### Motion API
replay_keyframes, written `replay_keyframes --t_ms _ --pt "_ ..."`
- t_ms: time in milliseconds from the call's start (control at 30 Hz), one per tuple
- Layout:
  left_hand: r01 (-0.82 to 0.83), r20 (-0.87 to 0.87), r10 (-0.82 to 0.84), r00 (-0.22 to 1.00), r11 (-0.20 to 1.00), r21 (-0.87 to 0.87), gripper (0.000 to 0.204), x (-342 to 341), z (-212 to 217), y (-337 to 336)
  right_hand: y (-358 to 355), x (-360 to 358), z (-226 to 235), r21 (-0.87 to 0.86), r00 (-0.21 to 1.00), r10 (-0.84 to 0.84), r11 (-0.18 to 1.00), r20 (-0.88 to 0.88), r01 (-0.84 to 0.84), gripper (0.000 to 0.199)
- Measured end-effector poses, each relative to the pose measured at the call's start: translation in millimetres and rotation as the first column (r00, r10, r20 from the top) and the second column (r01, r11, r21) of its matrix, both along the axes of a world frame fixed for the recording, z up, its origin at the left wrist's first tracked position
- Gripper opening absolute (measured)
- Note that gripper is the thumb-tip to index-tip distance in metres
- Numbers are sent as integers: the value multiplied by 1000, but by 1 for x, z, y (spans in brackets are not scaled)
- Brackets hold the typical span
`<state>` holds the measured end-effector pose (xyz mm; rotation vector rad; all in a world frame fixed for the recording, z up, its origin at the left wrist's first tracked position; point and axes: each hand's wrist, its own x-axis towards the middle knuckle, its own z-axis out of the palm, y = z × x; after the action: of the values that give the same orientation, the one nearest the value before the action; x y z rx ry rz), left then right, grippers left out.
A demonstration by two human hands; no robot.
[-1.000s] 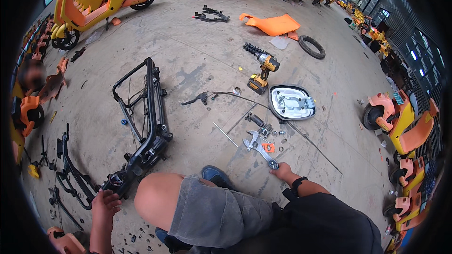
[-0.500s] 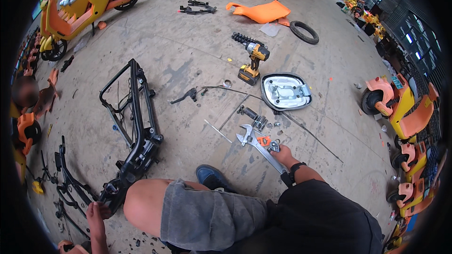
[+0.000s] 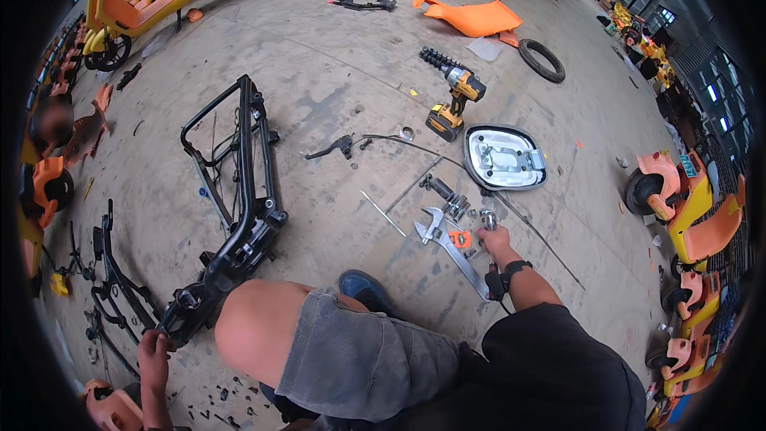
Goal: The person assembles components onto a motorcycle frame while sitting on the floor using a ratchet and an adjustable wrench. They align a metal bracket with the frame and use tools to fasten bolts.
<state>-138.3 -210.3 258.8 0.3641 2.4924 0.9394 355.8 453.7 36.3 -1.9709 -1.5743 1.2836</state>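
Note:
My right hand [image 3: 496, 241] is closed round a silver ratchet wrench [image 3: 488, 220], its head showing past my fingers. Beside it on the floor lies a large adjustable wrench [image 3: 452, 249] over a small orange piece [image 3: 460, 238]. Dark and silver cylindrical parts [image 3: 447, 197] are scattered just beyond. At lower left, my left hand [image 3: 155, 357] has its fingers curled at the near end of a black scooter frame [image 3: 249, 168]. That frame lies on the floor left of my knee; part of my grip is hidden.
A yellow-black cordless impact driver [image 3: 455, 104] and an upturned seat-like part [image 3: 505, 158] lie ahead. Farther off are an orange panel [image 3: 475, 17] and a tyre [image 3: 542, 61]. Loose screws [image 3: 227, 399] lie near my left arm. Yellow scooters [image 3: 694, 211] line the sides.
The view has shifted, so the floor items appear farther right. My right hand has moved slightly away from the adjustable wrench, carrying the ratchet wrench. My left hand stays at the frame's near end.

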Motion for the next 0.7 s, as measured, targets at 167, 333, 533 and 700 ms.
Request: replay_keyframes --t_ms 167,333,533,700 --pt "25 6 -25 1000 1000 11 13 8 20 22 19 -56 -35 348 924 -10 928 382 -134 29" --pt "74 -28 -74 997 997 7 14 4 10 10 40 -67 -63 162 891 106 967 441 -195 43" --pt "44 -3 -45 999 998 -32 12 13 18 4 19 -70 -38 189 880 209 931 427 -313 46" --pt "61 -11 -62 998 995 -75 11 12 14 2 7 -71 -31 156 882 289 917 371 -366 49"
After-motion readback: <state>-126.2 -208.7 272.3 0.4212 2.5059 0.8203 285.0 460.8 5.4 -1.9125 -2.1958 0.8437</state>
